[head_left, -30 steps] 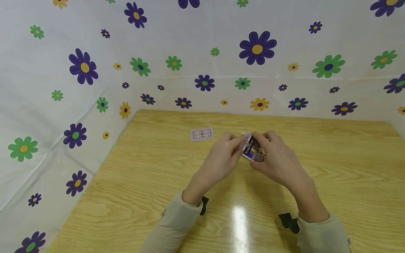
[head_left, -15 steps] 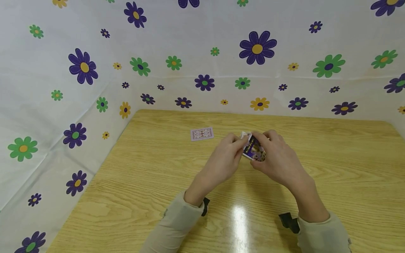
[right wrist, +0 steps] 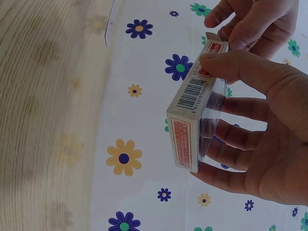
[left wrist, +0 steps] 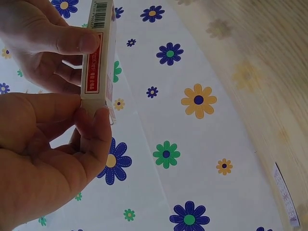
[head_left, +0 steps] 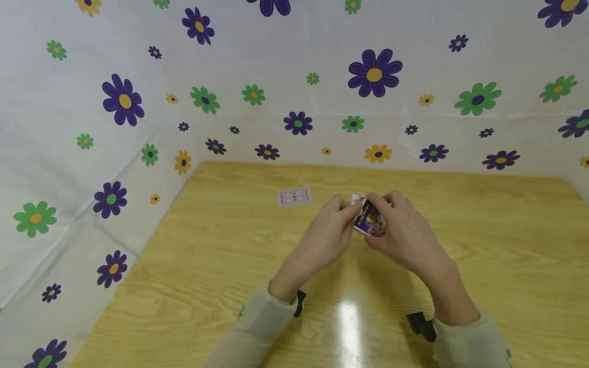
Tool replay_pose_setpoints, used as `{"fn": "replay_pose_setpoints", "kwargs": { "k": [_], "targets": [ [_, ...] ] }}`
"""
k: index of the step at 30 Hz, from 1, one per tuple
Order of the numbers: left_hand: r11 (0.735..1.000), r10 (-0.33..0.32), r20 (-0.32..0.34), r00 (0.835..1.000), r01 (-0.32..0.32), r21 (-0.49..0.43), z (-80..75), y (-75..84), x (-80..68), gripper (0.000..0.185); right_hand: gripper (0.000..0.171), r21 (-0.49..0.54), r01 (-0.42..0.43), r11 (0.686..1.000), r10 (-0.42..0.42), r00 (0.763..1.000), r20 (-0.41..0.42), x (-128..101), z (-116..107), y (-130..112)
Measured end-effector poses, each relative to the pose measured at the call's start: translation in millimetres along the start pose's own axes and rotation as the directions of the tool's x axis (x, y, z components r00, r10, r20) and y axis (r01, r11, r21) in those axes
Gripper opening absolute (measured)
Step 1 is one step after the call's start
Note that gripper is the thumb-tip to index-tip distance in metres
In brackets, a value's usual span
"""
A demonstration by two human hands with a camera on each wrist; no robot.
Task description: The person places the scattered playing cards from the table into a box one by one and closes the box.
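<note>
Hands meet at the middle of the head view, above the wooden worktop point(head_left: 230, 266). Her right hand point(head_left: 405, 235) grips a small card box point(head_left: 369, 220), thumb on one narrow side and fingers curled round the other. Left hand point(head_left: 324, 237) pinches the box's upper end, at its flap, from the left. One loose card point(head_left: 294, 197) lies flat on the worktop, up and left of the hands, well apart.
</note>
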State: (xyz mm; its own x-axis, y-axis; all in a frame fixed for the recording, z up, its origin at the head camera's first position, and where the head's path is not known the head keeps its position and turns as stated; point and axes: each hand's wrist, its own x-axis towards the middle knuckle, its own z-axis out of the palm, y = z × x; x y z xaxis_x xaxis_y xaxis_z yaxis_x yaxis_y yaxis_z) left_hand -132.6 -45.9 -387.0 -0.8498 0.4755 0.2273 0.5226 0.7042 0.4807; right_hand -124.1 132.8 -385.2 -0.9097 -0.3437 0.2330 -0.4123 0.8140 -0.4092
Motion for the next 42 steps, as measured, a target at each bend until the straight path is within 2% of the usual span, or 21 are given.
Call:
{"fn": "replay_pose_setpoints", "kwargs": {
  "k": [12, 18, 22, 26, 29, 33, 38, 42],
  "targets": [
    [0.993, -0.048, -0.009, 0.999, 0.046, -0.105, -5.9, -0.3, -4.0, 0.038, 0.075, 0.005, 0.004, 1.0, -0.004, 1.0, -0.012, 0.5, 1.8, -0.8],
    [0.987, -0.082, -0.082, 0.993, 0.07, -0.146, -12.4, -7.2, -1.6, 0.033, 0.075, 0.001, -0.011, 1.0, 0.011, 1.0, 0.004, 2.4, -0.2, -1.2],
    [0.981, -0.134, -0.16, 0.978, 0.108, -0.161, -19.6, -17.7, 0.6, 0.03, 0.075, -0.005, -0.028, 1.0, 0.028, 0.999, 0.023, 3.1, -1.4, -1.0],
    [0.969, -0.217, -0.183, 0.959, 0.188, -0.161, -28.2, -40.2, 3.9, 0.031, 0.075, -0.006, -0.036, 0.999, 0.036, 0.999, 0.038, 2.6, -0.9, 0.4],
    [0.945, -0.31, -0.138, 0.941, 0.29, -0.151, -35.8, -64.4, 10.8, 0.034, 0.075, -0.005, -0.038, 0.999, 0.038, 0.998, 0.04, 2.4, -1.6, 1.0],
    [0.893, -0.433, -0.058, 0.9, 0.42, -0.161, -40.8, -100.6, 26.6, 0.037, 0.075, -0.006, -0.04, 0.999, 0.041, 0.998, 0.044, 2.1, -3.4, 1.3],
    [0.862, -0.502, 0.022, 0.864, 0.502, -0.073, -33.1, -138.0, 43.0, 0.042, 0.074, 0.002, -0.051, 0.999, 0.051, 0.997, 0.057, 1.8, -2.7, 1.8],
    [0.845, -0.531, 0.084, 0.843, 0.534, -0.018, -26.6, -157.7, 48.9, 0.047, 0.074, 0.011, -0.055, 0.998, 0.054, 0.996, 0.066, 2.2, -1.4, 0.8]
  ]
}}
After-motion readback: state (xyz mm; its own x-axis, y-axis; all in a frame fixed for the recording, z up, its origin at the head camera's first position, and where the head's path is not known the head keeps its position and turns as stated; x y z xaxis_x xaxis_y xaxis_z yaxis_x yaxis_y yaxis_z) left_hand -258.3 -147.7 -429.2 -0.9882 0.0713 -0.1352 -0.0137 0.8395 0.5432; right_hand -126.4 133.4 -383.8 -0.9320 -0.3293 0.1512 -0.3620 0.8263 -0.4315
